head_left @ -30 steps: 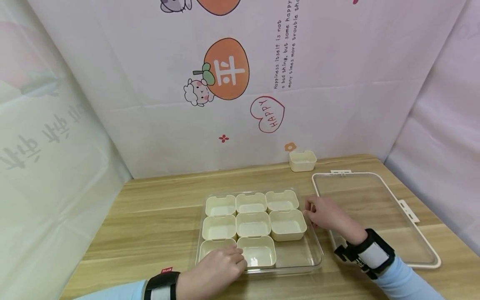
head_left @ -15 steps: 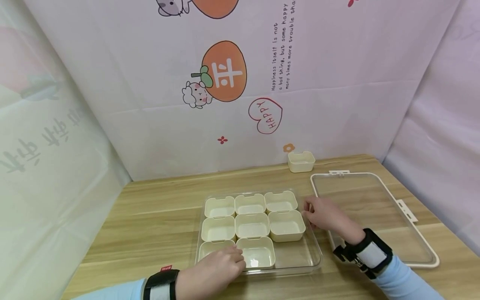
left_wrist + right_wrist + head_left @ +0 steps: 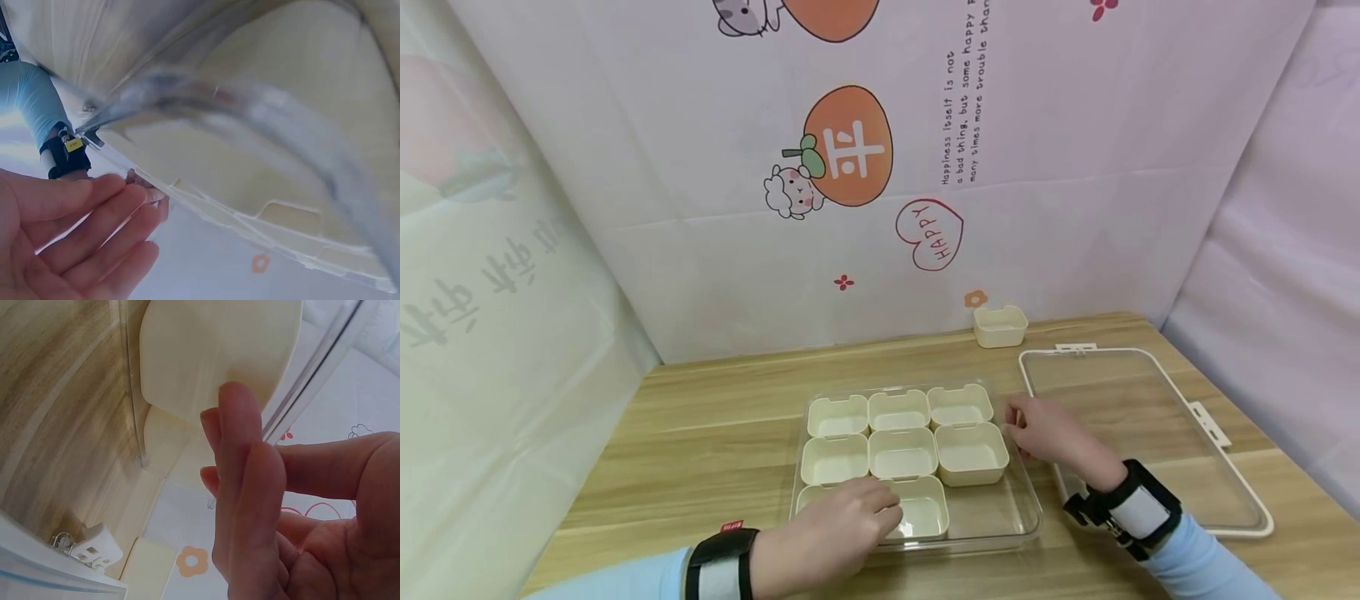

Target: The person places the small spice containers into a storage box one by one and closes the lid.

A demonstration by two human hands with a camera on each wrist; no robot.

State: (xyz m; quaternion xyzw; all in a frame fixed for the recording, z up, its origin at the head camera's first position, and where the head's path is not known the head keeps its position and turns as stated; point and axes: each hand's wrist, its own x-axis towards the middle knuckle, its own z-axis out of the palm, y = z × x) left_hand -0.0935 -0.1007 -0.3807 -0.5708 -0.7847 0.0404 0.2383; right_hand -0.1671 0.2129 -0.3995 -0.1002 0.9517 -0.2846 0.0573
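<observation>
A clear plastic box (image 3: 992, 515) holds several cream cups (image 3: 902, 454) in rows; its front right corner has bare floor. My right hand (image 3: 1041, 429) is at the box's right wall. In the right wrist view, the thumb and fingers (image 3: 240, 425) pinch the upper edge of that wall, beside a cup (image 3: 212, 356). My left hand (image 3: 842, 525) hangs over the front row, overlapping the front left cup (image 3: 808, 497) and part of the front middle cup (image 3: 928, 504). Its fingers (image 3: 119, 212) are loosely bent, holding nothing, close to the box's rim (image 3: 275, 119).
Right of the box lies a clear lid (image 3: 1120, 400) with a cream frame and clips, partly behind the right forearm. One single cream cup (image 3: 1000, 327) stands at the table's back edge against the printed cloth (image 3: 715, 208). The wooden table (image 3: 700, 433) extends to the left.
My left hand has shifted slightly up and to the right, covering more of the front middle cup. My right hand stays at the box wall. The head view has tilted slightly.
</observation>
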